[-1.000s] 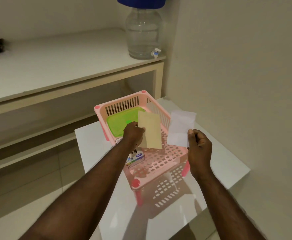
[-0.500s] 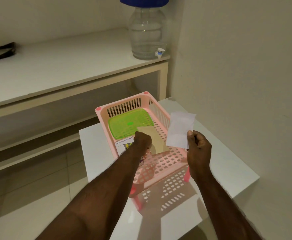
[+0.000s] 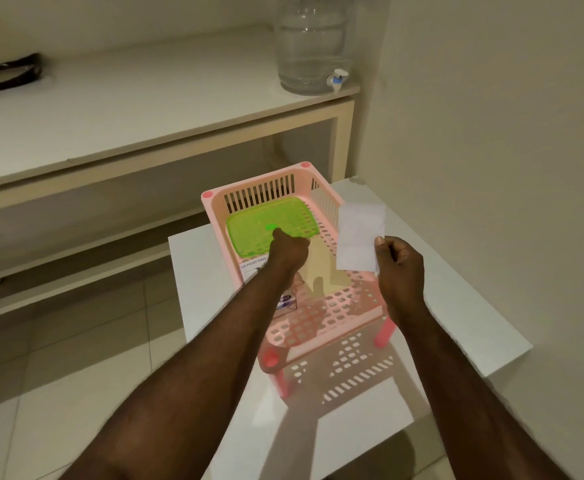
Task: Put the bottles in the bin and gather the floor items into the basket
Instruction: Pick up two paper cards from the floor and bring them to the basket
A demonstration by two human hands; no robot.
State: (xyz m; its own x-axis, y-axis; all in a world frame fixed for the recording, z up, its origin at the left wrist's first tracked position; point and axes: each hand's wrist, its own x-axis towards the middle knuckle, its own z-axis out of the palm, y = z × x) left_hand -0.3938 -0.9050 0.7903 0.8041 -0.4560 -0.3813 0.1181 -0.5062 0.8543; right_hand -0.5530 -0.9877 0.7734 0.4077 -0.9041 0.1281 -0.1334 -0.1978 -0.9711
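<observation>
A pink slotted basket (image 3: 211,202) stands on a small white table (image 3: 456,306). Inside it lie a green perforated lid (image 3: 256,230) and a white printed box (image 3: 250,268), partly hidden by my left arm. My left hand (image 3: 288,249) is down inside the basket, closed on the top edge of a beige card (image 3: 325,271) that rests tilted on the basket floor. My right hand (image 3: 399,263) hovers over the basket's right side, pinching a white paper slip (image 3: 359,237) upright. No bottles or bin are in view.
A long white bench (image 3: 145,98) with a lower shelf runs behind the table. On it stand a clear water jar with a tap (image 3: 313,46) and, at far left, a black strap (image 3: 6,74). A wall is close on the right; tiled floor (image 3: 58,358) lies to the left.
My left hand has lowered the beige card from upright above the basket down onto the basket floor. My right hand has kept the white slip in about the same place.
</observation>
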